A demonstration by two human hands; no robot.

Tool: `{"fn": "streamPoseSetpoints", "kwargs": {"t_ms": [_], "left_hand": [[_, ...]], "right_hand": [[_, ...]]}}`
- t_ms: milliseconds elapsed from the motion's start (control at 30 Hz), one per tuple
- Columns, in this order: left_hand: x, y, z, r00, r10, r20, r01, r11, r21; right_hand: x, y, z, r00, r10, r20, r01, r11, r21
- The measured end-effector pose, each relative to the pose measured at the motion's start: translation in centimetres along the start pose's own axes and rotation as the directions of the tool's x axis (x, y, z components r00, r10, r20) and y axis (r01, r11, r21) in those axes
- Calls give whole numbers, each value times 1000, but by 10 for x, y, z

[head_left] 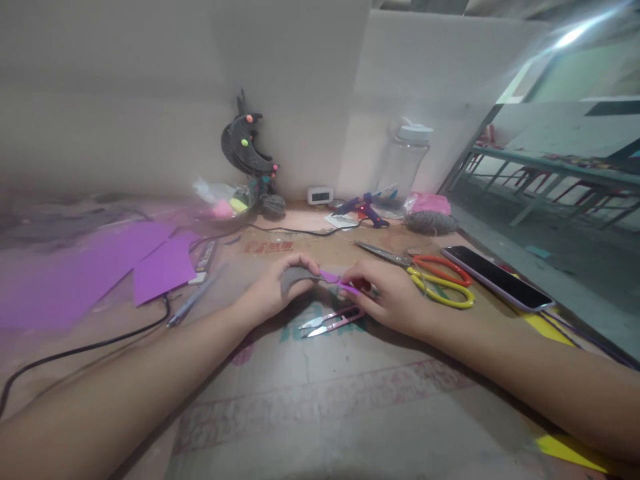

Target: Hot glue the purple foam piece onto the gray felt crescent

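My left hand (277,287) is closed, pinching a grey curved piece (295,275) that looks like felt between thumb and fingers. From its right end a narrow purple strip (329,276) runs across to my right hand (383,293), whose fingers pinch the strip's other part (349,287). Whether the strip is joined to the grey piece I cannot tell. Just below the hands, thread snips (333,321) with pink handles lie on the table, blades pointing left. Large scissors (440,270) with one orange-red and one yellow handle rest beyond my right wrist.
Purple sheets (165,270), a pen (187,303) and a black cable (95,345) lie at left. Behind are a dark crescent-shaped piece with coloured pinheads (233,143), a small clock (320,195), a glue gun (365,208), a bottle (405,157) and grey yarn (430,223). A phone (495,277) lies right.
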State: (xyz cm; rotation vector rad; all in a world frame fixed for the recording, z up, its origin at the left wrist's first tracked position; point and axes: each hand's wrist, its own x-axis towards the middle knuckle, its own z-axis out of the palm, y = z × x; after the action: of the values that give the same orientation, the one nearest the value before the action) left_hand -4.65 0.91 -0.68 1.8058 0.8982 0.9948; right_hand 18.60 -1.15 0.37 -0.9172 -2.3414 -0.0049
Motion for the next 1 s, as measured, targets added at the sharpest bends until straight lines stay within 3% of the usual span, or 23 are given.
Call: {"fn": "streamPoseSetpoints", "kwargs": {"t_ms": [167,267,400,500,567,667,767,900,1000], "left_hand": [[0,7,4,996,-75,-55,79,994,71],[1,9,7,996,-93,-2,93,996,5],[1,9,6,991,-85,-102,88,996,22],[1,7,5,981,-136,-139,130,990,-46],[2,6,5,977,-159,-144,141,982,-127],[4,6,5,975,-162,-150,128,969,-210],[5,8,6,972,-179,-151,137,957,-255],[6,7,6,955,-220,-198,171,956,-238],[7,5,7,954,-223,-199,159,942,-296]], "right_hand": [[-4,0,4,987,-147,62,156,970,-187],[-3,1,3,971,-228,71,238,931,-277],[3,-6,2,929,-346,134,370,892,-259],[4,-11,2,920,-363,148,388,901,-196],[3,-10,1,947,-296,125,312,940,-140],[5,1,-5,993,-93,70,99,991,-93],[14,22,-14,988,149,-34,-151,985,-88],[26,58,-27,878,471,-86,-473,881,-11],[29,86,-33,775,627,-82,-625,779,51]]}}
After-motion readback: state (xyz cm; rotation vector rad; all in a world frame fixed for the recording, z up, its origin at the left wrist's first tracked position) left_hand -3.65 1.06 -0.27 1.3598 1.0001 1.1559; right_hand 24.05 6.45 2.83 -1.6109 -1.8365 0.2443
